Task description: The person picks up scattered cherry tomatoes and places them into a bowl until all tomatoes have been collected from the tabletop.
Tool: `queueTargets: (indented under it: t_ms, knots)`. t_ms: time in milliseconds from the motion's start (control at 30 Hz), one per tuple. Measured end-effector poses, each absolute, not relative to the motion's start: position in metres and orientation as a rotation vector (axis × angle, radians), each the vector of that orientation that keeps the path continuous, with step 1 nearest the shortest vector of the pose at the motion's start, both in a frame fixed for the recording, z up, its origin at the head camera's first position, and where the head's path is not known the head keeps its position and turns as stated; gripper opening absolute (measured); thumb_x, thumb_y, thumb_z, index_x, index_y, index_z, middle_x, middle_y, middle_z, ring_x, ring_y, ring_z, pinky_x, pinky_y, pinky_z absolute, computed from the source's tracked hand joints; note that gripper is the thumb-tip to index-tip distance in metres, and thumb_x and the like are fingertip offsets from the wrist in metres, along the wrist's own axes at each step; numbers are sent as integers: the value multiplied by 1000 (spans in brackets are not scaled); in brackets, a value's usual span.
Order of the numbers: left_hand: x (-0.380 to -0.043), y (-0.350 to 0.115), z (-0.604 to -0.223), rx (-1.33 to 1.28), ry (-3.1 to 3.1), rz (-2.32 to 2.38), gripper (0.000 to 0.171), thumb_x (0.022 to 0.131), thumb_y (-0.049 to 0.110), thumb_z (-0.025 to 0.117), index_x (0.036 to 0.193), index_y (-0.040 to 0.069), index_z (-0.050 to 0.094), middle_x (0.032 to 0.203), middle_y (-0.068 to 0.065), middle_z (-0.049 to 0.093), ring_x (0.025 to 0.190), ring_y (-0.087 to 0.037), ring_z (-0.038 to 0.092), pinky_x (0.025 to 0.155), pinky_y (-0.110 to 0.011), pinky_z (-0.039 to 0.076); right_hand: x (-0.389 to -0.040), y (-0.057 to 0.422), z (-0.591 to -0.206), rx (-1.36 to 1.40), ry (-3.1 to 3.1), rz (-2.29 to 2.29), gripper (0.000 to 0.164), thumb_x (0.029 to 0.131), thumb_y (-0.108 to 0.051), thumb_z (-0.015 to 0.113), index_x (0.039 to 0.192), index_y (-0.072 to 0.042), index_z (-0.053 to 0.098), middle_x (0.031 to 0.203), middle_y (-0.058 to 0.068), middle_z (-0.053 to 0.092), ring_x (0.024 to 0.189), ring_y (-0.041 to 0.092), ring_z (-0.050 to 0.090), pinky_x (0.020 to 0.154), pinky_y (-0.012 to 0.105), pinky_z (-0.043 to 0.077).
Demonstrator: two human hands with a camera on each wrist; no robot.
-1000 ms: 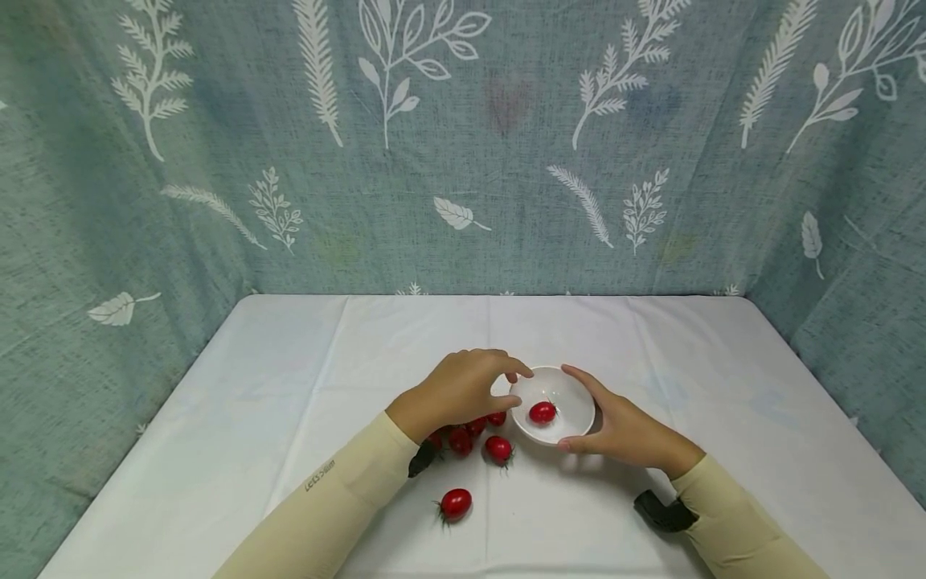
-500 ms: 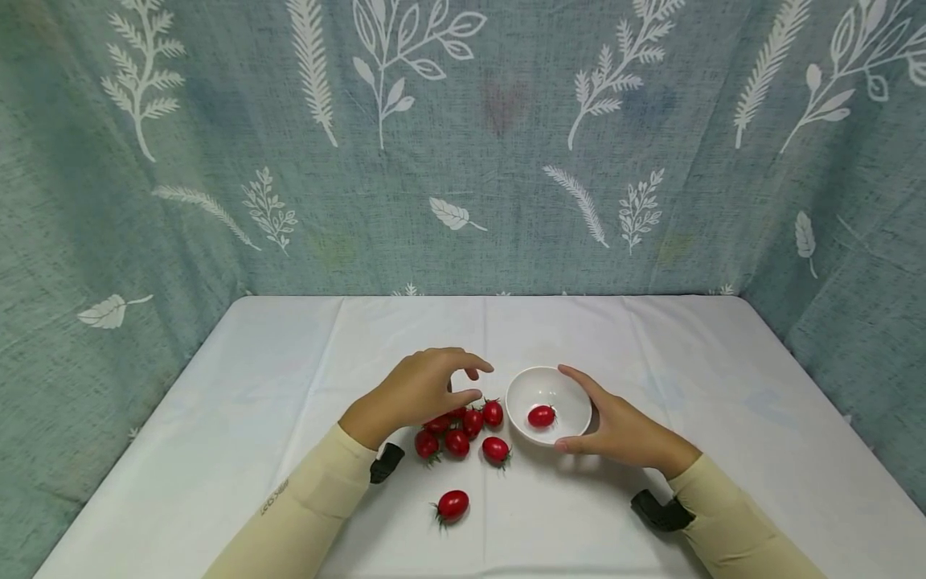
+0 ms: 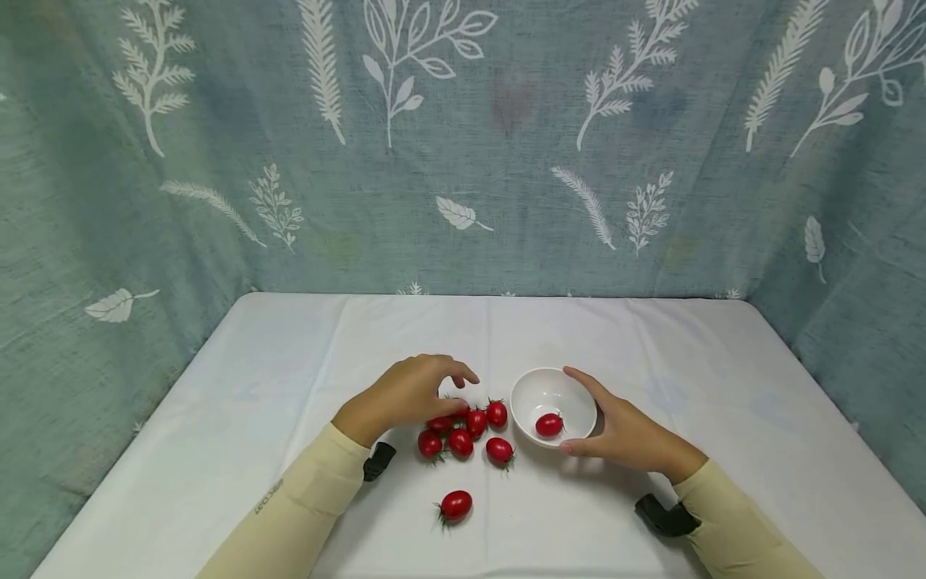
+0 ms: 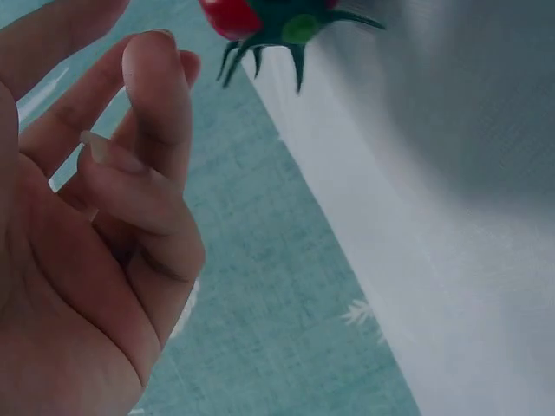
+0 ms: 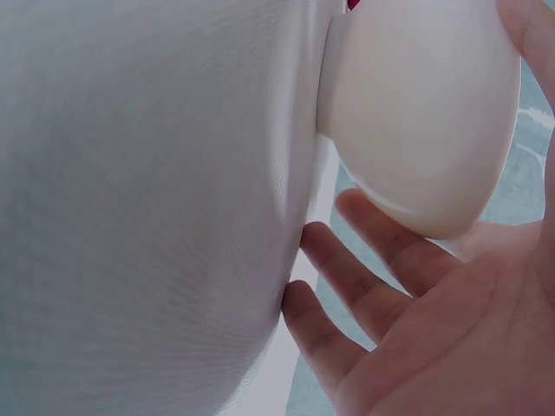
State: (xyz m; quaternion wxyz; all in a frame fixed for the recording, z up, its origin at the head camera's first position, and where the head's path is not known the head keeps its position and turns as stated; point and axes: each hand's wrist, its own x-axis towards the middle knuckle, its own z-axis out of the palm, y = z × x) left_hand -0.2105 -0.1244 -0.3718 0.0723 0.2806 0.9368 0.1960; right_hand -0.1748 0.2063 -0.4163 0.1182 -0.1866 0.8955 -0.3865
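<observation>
A white bowl point(image 3: 537, 394) stands right of centre on the table with one red cherry tomato point(image 3: 549, 425) inside. My right hand point(image 3: 631, 434) holds it from the right, thumb and index finger around its rim; in the right wrist view the other fingers spread below the bowl point(image 5: 425, 113). Several cherry tomatoes point(image 3: 460, 443) lie grouped left of the bowl. Over their far left side hovers my left hand point(image 3: 408, 396), its fingers loosely bent and holding nothing. The left wrist view has a green-stemmed tomato point(image 4: 230, 17) apart from the fingers point(image 4: 156, 95). My left hand partly hides the group.
A lone cherry tomato point(image 3: 456, 505) lies nearer the front of the table. White cloth point(image 3: 289, 338) covers the tabletop. Green leaf-patterned fabric point(image 3: 463, 161) hangs behind and along both sides.
My left hand has withdrawn leftward from the bowl's rim to the grouped tomatoes. The tomato in the bowl has rolled slightly towards the near side. My right hand stays on the bowl.
</observation>
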Motion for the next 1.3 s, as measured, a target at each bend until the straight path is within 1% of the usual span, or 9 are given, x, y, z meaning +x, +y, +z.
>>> queueTargets:
  t_ms: [100,267,633,967,1300]
  knots:
    - [-211,-123,-374,820,2822,549,36,87,28,78,121,22,70,106,5,71,83,-12,60,71,-31,48,-175,207,-417,-541,2627,-1132,110,75,-53,83,159,-24,19,151,17,45,126,30,55,98,48,46]
    - [-212,-124,-378,780,2826,508,34,86,29,79,118,24,72,105,7,70,79,-8,56,69,-30,47,-175,208,-418,-556,2638,-1123,110,75,-53,83,159,-25,19,151,17,46,125,29,55,97,47,46]
    - [-214,-122,-386,735,2857,437,27,84,29,79,111,27,73,99,9,69,76,-10,55,69,-31,47,-174,209,-416,-590,2648,-1112,107,77,-51,83,159,-22,20,149,18,47,125,29,56,98,48,46]
    - [-214,-121,-389,718,2867,431,27,85,31,79,110,24,73,95,10,69,76,-10,54,69,-32,47,-175,209,-418,-584,2651,-1115,107,76,-52,83,159,-25,20,149,17,48,124,28,56,99,48,45]
    - [-214,-119,-392,719,2883,429,19,85,33,79,101,25,73,91,10,68,75,-10,53,67,-31,45,-176,210,-418,-579,2641,-1122,107,76,-51,83,159,-25,20,148,17,48,124,29,56,98,48,46]
